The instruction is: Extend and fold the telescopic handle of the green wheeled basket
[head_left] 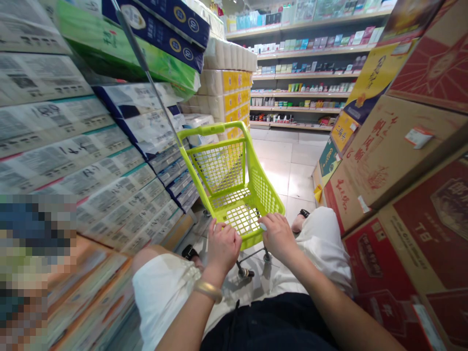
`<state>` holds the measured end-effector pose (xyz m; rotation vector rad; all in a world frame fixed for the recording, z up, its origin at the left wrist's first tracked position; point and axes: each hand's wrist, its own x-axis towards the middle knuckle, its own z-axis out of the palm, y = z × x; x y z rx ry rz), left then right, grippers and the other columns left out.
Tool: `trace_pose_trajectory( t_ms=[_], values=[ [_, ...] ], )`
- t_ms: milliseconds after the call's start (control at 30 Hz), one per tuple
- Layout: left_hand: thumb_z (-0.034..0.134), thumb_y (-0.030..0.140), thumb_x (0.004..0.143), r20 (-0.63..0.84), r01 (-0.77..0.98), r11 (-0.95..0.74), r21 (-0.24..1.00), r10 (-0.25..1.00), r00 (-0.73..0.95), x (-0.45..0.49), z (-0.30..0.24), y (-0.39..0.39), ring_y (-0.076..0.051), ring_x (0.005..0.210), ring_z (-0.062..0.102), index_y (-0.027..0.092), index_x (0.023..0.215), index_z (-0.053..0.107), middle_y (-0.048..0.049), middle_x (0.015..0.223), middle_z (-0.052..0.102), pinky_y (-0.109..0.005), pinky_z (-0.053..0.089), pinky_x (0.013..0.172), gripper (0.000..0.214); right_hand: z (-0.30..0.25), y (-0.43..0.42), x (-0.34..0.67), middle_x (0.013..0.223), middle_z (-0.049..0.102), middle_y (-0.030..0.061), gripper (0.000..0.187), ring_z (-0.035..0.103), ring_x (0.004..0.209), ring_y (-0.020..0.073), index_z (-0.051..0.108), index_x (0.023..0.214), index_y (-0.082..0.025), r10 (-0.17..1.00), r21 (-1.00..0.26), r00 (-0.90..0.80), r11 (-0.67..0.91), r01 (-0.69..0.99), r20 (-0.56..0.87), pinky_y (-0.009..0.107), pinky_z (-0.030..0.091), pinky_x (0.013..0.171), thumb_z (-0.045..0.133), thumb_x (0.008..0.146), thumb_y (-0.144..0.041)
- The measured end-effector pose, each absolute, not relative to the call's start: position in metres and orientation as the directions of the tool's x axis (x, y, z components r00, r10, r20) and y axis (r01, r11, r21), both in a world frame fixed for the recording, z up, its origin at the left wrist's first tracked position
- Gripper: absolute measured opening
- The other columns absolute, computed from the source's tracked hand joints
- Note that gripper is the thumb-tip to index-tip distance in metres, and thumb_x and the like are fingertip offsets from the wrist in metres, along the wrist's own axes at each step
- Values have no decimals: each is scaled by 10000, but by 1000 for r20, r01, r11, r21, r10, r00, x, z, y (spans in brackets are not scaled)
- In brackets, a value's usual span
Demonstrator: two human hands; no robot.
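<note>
Bright white light fills my feed, and there's glare flaring off the floor [298,178]! Far shelves [314,52] come through lit but soft on small detail. Out wide, I'm getting boxes [44,122] at left and cartons [387,146] at right stretched by the lens, with a pixelated patch [27,263] lower left.

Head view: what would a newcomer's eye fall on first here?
Most likely the bright lime-green basket cart in the middle, with the fingers of the left hand and right hand at its near rim. Next, perhaps, the gold-coloured bangle on the left wrist, and the red and brown cartons stacked along the right side.
</note>
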<state>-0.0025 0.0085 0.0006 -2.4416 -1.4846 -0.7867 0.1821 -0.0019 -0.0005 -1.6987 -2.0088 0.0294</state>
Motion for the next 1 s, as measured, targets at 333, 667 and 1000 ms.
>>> trace_pose_trajectory(
  t_ms=[333,667,1000],
  values=[
    [438,188,867,509,866,-482,133,783,357,-6,2,7,-237,860,571,221,630,569,-34,666,627,-504,353,1060,273,3,-13,144,918,622,54,285,514,915,215,647,950,-199,921,-350,-207,323,879,330,331,373,900,519,759,-32],
    [434,192,868,518,867,-484,122,776,360,-4,1,8,-231,856,561,220,635,572,-34,669,632,-491,340,1065,272,3,-5,172,935,637,74,337,526,935,228,668,960,-182,945,-355,-95,210,911,314,344,389,923,495,732,-3],
    [441,185,868,517,857,-502,117,767,378,-6,2,8,-237,858,567,219,635,564,-31,668,633,-497,356,1046,266,-1,-8,162,922,636,47,341,541,954,216,653,960,-207,912,-368,-162,308,877,377,375,342,1059,523,707,-19]
  ],
)
